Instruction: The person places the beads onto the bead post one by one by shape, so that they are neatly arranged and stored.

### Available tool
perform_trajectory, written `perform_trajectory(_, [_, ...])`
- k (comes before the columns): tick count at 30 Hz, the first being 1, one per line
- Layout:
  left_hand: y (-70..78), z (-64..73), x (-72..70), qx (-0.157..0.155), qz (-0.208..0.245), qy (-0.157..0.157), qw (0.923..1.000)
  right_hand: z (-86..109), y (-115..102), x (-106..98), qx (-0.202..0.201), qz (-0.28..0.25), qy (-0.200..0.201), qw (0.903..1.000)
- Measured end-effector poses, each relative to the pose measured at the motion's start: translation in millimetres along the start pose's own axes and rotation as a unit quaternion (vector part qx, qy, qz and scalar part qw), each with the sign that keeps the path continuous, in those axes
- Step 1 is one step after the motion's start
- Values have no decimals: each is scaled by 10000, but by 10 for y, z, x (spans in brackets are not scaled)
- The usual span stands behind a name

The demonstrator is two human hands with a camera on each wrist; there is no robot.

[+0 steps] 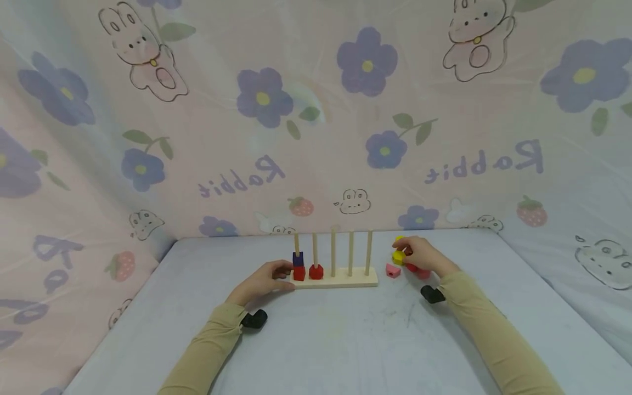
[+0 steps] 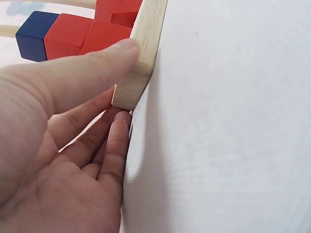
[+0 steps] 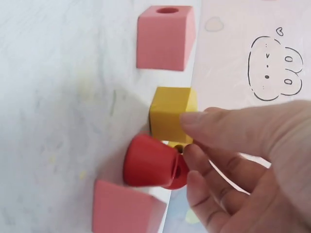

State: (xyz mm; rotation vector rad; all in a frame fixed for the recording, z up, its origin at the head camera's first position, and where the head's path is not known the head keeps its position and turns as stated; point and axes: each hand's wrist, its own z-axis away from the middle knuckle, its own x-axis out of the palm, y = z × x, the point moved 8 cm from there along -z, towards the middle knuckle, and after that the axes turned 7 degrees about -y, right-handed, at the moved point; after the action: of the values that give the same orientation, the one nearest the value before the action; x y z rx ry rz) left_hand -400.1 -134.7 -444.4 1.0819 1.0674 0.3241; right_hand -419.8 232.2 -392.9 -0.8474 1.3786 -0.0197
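My left hand [image 1: 266, 278] grips the left end of a wooden peg stand [image 1: 340, 283], thumb on its front edge and fingers curled behind. On the leftmost peg sits a red block [image 1: 299, 273] under a dark blue block [image 1: 298, 259]. A red many-sided block [image 1: 316, 271] is on the second peg. At the right, my right hand [image 1: 422, 255] pinches a yellow block [image 3: 170, 114]; its thumb lies on one face, and the index fingertip is hidden in the right wrist view. Red tapered blocks [image 3: 149, 161] lie close under the fingers.
A pink block [image 1: 393, 271] lies just right of the stand, and another pink block [image 3: 124, 208] is near the right hand. A second yellow block [image 1: 399, 239] shows behind that hand. A patterned curtain [image 1: 316, 120] hangs behind the white table [image 1: 326, 340].
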Motion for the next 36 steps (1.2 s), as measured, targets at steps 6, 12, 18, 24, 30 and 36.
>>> perform_trajectory(6, [-7,18,4,4,83,-11,10000,-73,56,74,516,92,-248,9983])
perform_trajectory(12, [-21,-5,-7,44,46,-15,10000,-52,19,69,573,82,-294,9979])
perform_trajectory(18, [-10,-13,-2,97,71,-67,9999,-58,39,79,519,83,-315,9981])
perform_trajectory(24, [-18,-14,-7,93,10,-57,9999,-46,54,120,374,60,-215,9990])
perform_trajectory(30, [-9,-29,-3,222,-43,-117,9997,-31,31,117,196,42,-53,9998])
perform_trajectory(36, [-11,-13,-10,201,-63,-78,9997,4,-27,50,-72,42,257,9996])
